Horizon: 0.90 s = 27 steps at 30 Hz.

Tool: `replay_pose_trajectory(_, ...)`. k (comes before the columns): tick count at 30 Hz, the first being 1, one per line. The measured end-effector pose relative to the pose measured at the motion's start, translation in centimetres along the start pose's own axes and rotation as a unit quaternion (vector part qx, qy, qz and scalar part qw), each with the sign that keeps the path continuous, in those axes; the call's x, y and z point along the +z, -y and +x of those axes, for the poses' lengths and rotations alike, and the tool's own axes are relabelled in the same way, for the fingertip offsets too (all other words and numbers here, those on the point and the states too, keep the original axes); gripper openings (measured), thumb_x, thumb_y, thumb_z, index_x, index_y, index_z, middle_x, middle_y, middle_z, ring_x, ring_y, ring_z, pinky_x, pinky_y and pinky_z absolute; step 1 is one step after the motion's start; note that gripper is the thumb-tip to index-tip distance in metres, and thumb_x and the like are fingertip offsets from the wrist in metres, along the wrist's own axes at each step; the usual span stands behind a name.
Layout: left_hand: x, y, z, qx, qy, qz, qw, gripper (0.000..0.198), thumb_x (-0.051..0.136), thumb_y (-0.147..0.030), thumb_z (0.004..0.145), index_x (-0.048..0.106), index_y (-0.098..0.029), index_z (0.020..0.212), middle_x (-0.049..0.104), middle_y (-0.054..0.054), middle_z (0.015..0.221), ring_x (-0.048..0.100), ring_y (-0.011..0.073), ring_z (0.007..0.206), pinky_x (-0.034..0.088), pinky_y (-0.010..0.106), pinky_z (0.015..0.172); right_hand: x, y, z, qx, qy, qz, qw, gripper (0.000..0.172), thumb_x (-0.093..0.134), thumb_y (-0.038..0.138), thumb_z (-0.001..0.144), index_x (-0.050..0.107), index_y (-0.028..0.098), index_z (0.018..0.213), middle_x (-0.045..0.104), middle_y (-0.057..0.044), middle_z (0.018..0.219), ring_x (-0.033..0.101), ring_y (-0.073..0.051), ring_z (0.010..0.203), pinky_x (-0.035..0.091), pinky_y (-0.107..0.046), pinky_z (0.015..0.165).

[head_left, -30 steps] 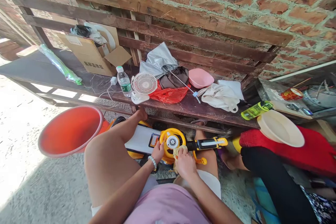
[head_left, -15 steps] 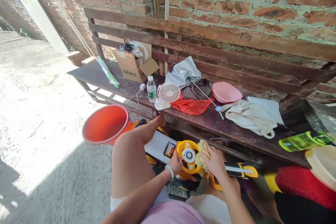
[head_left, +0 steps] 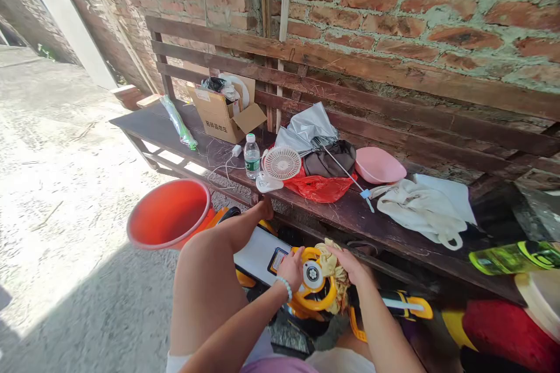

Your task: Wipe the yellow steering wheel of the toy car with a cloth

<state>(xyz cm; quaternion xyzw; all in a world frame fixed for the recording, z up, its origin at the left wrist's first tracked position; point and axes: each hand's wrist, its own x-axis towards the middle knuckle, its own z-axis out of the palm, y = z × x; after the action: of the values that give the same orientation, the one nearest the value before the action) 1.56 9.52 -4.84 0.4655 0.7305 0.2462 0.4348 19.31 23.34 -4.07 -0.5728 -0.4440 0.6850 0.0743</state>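
Observation:
A yellow toy steering wheel [head_left: 333, 297] with a white hub sits on a white, black and yellow ride-on toy [head_left: 254, 256] between my legs. My left hand [head_left: 291, 270], with a beaded bracelet at the wrist, is closed on the wheel's left rim. On the other side of the wheel, my right hand [head_left: 349, 263] holds a crumpled pale yellow cloth [head_left: 335, 271] against the right rim. Part of the cloth hangs down beside the wheel. The fingertips of my right hand are partly hidden by the cloth.
An orange-red bucket [head_left: 170, 214] stands on the ground at left. Along the wooden bench [head_left: 210, 157] are a cardboard box [head_left: 213, 116], water bottle [head_left: 252, 157], small fan [head_left: 282, 163], red bag [head_left: 321, 187], pink basin [head_left: 380, 165], white cloth [head_left: 409, 207] and green bottle [head_left: 503, 259].
My left hand has moved up along the wheel's rim. The wheel looks turned, and my right hand and the cloth have shifted slightly. The view has also shifted a little.

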Motion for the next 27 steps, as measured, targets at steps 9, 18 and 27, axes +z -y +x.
replay_pose_trajectory(9, -0.1, 0.0, -0.2, -0.002, -0.028, 0.047, 0.998, 0.053, 0.038, -0.03, 0.104, 0.049, -0.015, 0.153, 0.067, 0.016, 0.141, 0.064, 0.0322, 0.127, 0.045, 0.039, 0.112, 2.2, -0.3, -1.8, -0.03, -0.205, -0.289, 0.935, 0.049, 0.053, 0.052, 0.093, 0.077, 0.016, 0.117, 0.079, -0.015, 0.118, 0.072, -0.03, 0.117, 0.054, -0.034, 0.096)
replay_pose_trajectory(18, 0.1, 0.3, -0.5, -0.022, -0.033, 0.028, 0.999, 0.044, 0.037, -0.032, 0.106, 0.057, -0.015, 0.141, 0.074, 0.015, 0.127, 0.067, 0.0299, 0.125, 0.047, 0.038, 0.111, 5.9, -0.9, -8.5, 0.0, -0.231, -0.54, 0.81, 0.045, 0.038, 0.044, 0.106, 0.064, 0.012, 0.124, 0.076, -0.021, 0.116, 0.075, -0.029, 0.106, 0.055, -0.037, 0.089)
replay_pose_trajectory(27, 2.5, 0.3, -3.5, -0.106, -0.06, -0.069, 0.99, 0.038, 0.037, -0.034, 0.102, 0.055, -0.02, 0.132, 0.071, 0.018, 0.122, 0.069, 0.0308, 0.116, 0.051, 0.043, 0.108, 5.3, -8.8, -12.2, -0.103, -0.22, -0.613, 0.752, 0.04, 0.046, 0.032, 0.102, 0.064, 0.013, 0.132, 0.073, -0.021, 0.116, 0.075, -0.03, 0.103, 0.056, -0.037, 0.089)
